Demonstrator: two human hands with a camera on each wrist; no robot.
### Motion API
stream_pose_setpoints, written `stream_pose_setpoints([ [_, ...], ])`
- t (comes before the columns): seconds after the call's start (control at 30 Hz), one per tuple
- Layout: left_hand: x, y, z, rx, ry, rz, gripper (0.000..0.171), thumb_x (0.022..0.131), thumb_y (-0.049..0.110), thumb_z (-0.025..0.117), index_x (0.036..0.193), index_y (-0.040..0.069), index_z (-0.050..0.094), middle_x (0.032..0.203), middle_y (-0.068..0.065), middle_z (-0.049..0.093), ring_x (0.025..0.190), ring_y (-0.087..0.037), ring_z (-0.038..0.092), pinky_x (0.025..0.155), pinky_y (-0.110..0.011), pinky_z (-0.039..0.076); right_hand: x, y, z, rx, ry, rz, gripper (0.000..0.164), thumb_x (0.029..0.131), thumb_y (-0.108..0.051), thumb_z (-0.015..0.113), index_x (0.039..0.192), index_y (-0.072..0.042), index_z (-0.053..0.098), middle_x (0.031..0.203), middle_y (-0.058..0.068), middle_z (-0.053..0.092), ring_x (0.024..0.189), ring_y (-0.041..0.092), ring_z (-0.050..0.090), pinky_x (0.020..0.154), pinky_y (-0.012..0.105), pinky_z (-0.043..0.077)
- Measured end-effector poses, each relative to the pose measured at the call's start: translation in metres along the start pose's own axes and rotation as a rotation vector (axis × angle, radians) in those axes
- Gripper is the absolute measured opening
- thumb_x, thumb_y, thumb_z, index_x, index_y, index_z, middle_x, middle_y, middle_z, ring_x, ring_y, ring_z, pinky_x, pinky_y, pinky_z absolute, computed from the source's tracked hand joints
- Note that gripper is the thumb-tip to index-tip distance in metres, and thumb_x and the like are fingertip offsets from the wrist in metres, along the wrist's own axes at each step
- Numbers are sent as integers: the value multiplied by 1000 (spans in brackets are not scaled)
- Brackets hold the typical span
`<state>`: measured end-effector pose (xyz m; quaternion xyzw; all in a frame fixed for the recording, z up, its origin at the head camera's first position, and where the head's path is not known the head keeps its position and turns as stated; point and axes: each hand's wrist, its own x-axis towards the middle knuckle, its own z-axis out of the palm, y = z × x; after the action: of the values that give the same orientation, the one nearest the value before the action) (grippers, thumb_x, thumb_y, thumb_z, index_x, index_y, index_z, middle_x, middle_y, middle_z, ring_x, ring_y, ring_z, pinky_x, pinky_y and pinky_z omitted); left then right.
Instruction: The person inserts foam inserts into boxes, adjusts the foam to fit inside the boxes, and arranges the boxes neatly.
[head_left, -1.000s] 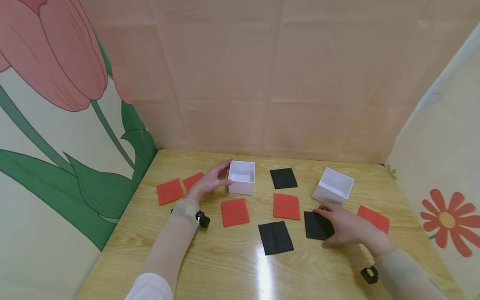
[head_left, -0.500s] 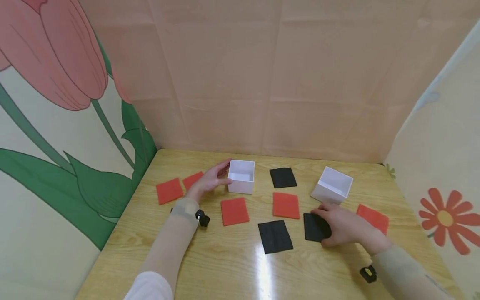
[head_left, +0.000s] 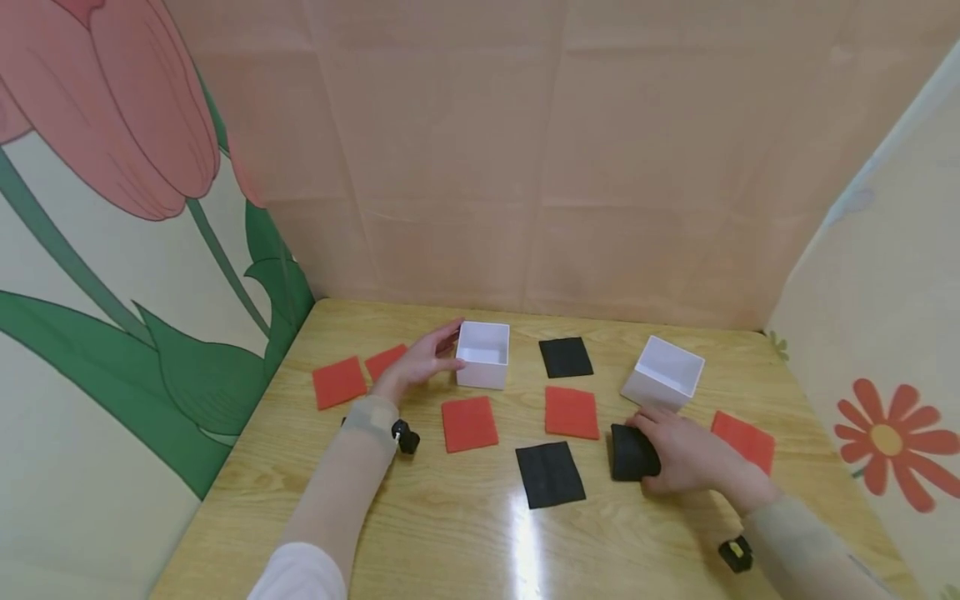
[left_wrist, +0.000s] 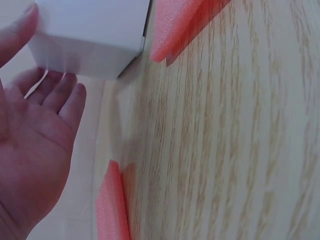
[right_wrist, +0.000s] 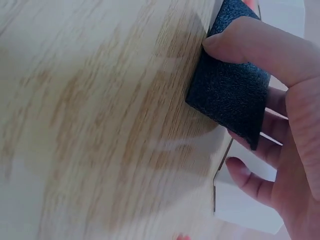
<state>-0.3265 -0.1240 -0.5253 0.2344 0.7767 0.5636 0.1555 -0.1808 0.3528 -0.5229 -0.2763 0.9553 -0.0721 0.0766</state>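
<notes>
My left hand (head_left: pixel 422 358) is at the left side of a white open box (head_left: pixel 482 373), its thumb on the near part and its fingers toward the back. In the left wrist view, the fingertips are partly hidden by the box (left_wrist: pixel 92 30). My right hand (head_left: pixel 686 450) pinches a black foam square (head_left: pixel 633 454) just above the table, right of centre. The right wrist view has the thumb on one face of the square (right_wrist: pixel 227 90), fingers behind it. A second white box (head_left: pixel 652 387) stands directly beyond this hand.
Flat red foam squares (head_left: pixel 469 423) lie on the wooden table (head_left: pixel 420 517), several in all; one red square (head_left: pixel 744 442) is right of my right hand. Two more black squares lie there, one black square (head_left: pixel 550 475) nearer me and another black square (head_left: pixel 566 357) between the boxes.
The right thumb and fingers have closed on the black square, which now looks narrower and tilted up from the table. My left hand and its box have stayed in place.
</notes>
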Motion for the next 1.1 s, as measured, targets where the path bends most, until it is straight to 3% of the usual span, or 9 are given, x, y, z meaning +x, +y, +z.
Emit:
stream_pose_setpoints([
  [0.2,-1,0,0,1,3,-14,90,99,9,77,172,11,24,175,-13,26,159,-33,30,127,-44,29,-2,1,5,112,11,-25,81,67,-39,99,132,-6,63,118,-1,60,101,17,58,88,45,58],
  [0.37,-1,-3,0,-3,-6,-10,90,99,8,77,172,10,23,175,-14,26,159,-35,30,127,-44,29,0,-1,5,154,9,-42,92,64,-47,101,136,-6,61,116,-2,57,99,16,57,85,42,57],
  [0.57,-1,-1,-1,-2,-3,-15,91,99,10,77,172,11,22,176,-14,24,159,-34,29,128,-44,28,11,-7,-11,199,33,-31,95,73,-43,97,150,-8,55,136,5,61,113,24,58,93,50,55],
  [0.83,4,-2,-2,0,-8,22,90,100,6,76,171,7,21,175,-19,23,159,-36,29,127,-45,28,52,-21,-26,271,144,-30,96,77,-57,93,155,-20,51,139,0,61,114,21,59,93,46,55],
  [1.1,-2,-7,-4,-1,-4,13,89,99,3,75,171,8,23,175,-16,26,159,-34,30,127,-43,29,120,-51,-30,369,180,-58,96,79,-58,91,159,-24,52,155,6,48,130,33,54,103,55,52],
])
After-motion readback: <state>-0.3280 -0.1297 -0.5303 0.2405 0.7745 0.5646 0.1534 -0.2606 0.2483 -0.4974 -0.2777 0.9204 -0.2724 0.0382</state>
